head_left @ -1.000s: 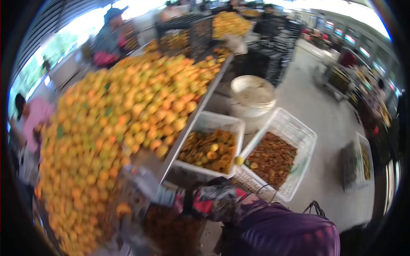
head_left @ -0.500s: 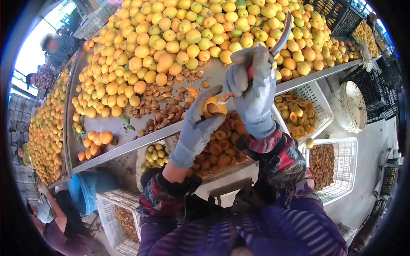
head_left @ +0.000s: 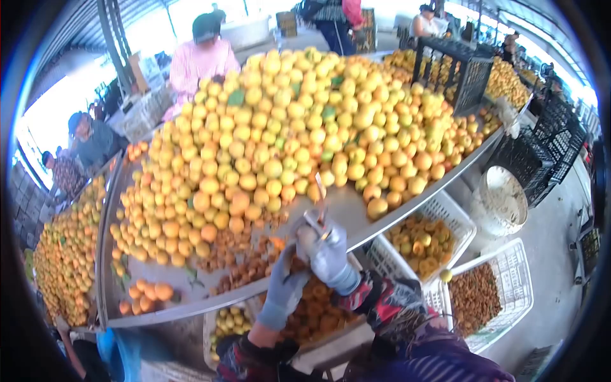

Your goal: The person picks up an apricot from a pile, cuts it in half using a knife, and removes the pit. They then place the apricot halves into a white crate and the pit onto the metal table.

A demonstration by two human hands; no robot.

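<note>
Fruit [head_left: 273, 146], round and yellow to orange, lies in one great heap on the grey metal table [head_left: 349, 213], and I see the person working at its front edge. The right hand [head_left: 329, 254], in a pale blue-grey glove, has its fingers wrapped around a narrow tool [head_left: 321, 186] with a thin pale blade, which rises nearly upright from the fist, in front of the heap; the handle is mostly hidden by the glove, and the blade is too blurred for following its outline exactly. The left hand [head_left: 286, 290], gloved in the same colour, is just beside and below; whether its fingers are clamped on something I cannot tell, because the place between the gloves is smeared and half covered. Small brown pieces [head_left: 245, 270] are scattered on the table, left of the hands. Below the wrists, orange-brown fruit halves [head_left: 315, 312] are partly covered by the arms. To the right stand a white plastic crate [head_left: 464, 223] with more halves, a second white openwork crate [head_left: 517, 277] with brown bits, and a dirty white round bucket [head_left: 499, 204]. At lower left, a blue plastic tub [head_left: 118, 356] is cut off, and a co-worker's forearm [head_left: 73, 353] is also only partly visible. Beyond the heap, a person in a pink striped top [head_left: 191, 70] is hidden from the waist down.
</note>
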